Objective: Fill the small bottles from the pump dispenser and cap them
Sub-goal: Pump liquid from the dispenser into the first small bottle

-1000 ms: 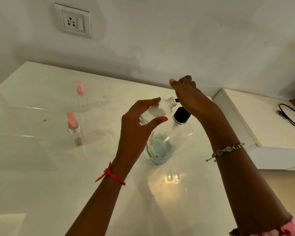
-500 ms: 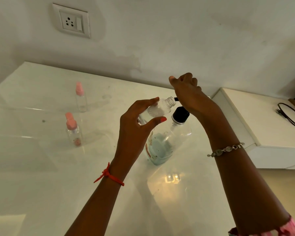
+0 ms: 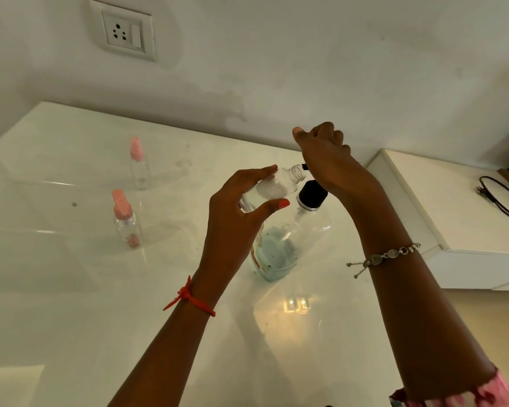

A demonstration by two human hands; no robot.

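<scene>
My left hand [image 3: 235, 218] holds a small clear uncapped bottle [image 3: 276, 186], tilted with its threaded mouth against the black spout of the pump dispenser [image 3: 288, 236]. That dispenser is a clear bottle with a black collar and a little pale blue liquid at the bottom, standing on the white table [image 3: 71, 304]. My right hand [image 3: 329, 160] rests on top of the pump head, fingers curled, hiding it. Two small clear bottles with pink spray caps stand at left, one nearer [image 3: 125, 218] and one farther back [image 3: 138, 163].
A wall with a socket plate [image 3: 124, 32] rises behind the table. A lower white cabinet [image 3: 453, 224] stands at the right with a black cable [image 3: 500, 198] on it. A lamp reflection glints on the tabletop in front of the dispenser.
Almost nothing differs; my right hand on the pump head has lifted very slightly, and the small bottle stays at the spout.
</scene>
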